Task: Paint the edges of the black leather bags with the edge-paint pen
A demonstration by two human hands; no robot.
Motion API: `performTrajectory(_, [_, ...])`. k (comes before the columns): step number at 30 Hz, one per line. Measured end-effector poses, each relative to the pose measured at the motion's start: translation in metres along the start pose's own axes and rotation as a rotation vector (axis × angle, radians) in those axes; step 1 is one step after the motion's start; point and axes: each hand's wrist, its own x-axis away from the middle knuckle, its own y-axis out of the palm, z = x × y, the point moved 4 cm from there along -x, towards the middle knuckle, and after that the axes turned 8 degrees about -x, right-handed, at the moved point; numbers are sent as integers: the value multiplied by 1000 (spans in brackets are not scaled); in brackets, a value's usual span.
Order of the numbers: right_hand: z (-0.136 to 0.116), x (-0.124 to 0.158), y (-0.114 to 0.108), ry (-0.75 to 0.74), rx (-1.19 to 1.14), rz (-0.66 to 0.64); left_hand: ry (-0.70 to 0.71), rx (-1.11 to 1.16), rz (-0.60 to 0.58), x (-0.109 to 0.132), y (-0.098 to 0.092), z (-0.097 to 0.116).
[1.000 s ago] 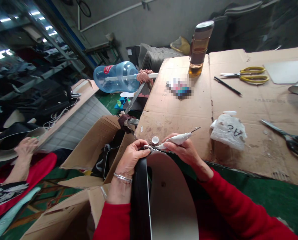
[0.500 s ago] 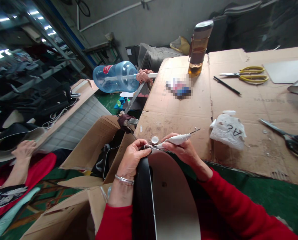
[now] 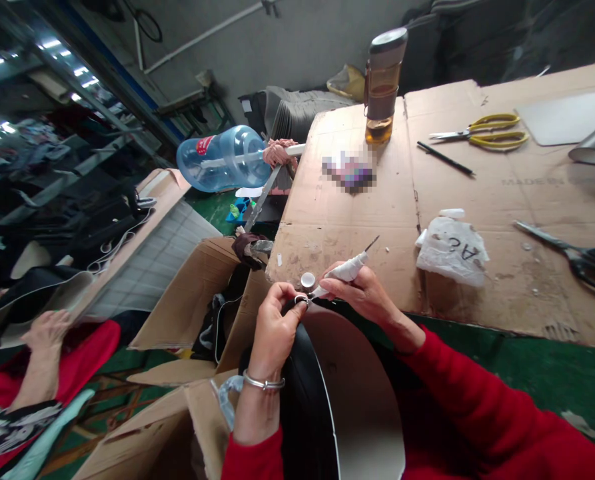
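Observation:
A curved panel (image 3: pixel 360 380), black on its outside and pale inside with white edging, stands upright in front of me. My left hand (image 3: pixel 280 327) pinches its top end, where a small loop of white cord shows. In my right hand (image 3: pixel 364 293) is a white-wrapped tool (image 3: pixel 347 269) with a thin dark rod sticking out of its back end. The tool's tip touches the panel's top edge close to my left fingertips. Just beyond the tip, a small round white cup (image 3: pixel 308 280) sits at the table corner.
On the cardboard-covered table (image 3: pixel 347 220) are yellow-handled scissors (image 3: pixel 497 132), a black pen (image 3: pixel 446 159), a plastic bag (image 3: pixel 452 252), black scissors (image 3: pixel 577 257) and a drink bottle (image 3: pixel 384 87). Open cartons (image 3: pixel 177 293) stand at left, near another person's hand (image 3: pixel 47 330) and a blue water jug (image 3: pixel 222 159).
The view has shifted slightly. My left hand and the panel's top have turned a little, and the tool in my right hand now tilts more steeply, its rod end pointing further up.

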Motion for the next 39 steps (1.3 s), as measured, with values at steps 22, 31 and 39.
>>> performTrajectory(22, [0, 2, -7, -91, -156, 287, 19, -14, 10, 25, -34, 0])
performTrajectory(31, [3, 4, -9, -124, -113, 282, 5, -31, -3, 38, -47, 6])
performTrajectory(39, [2, 7, -8, -121, -80, 278, -15, 30, 113, 47, -55, -1])
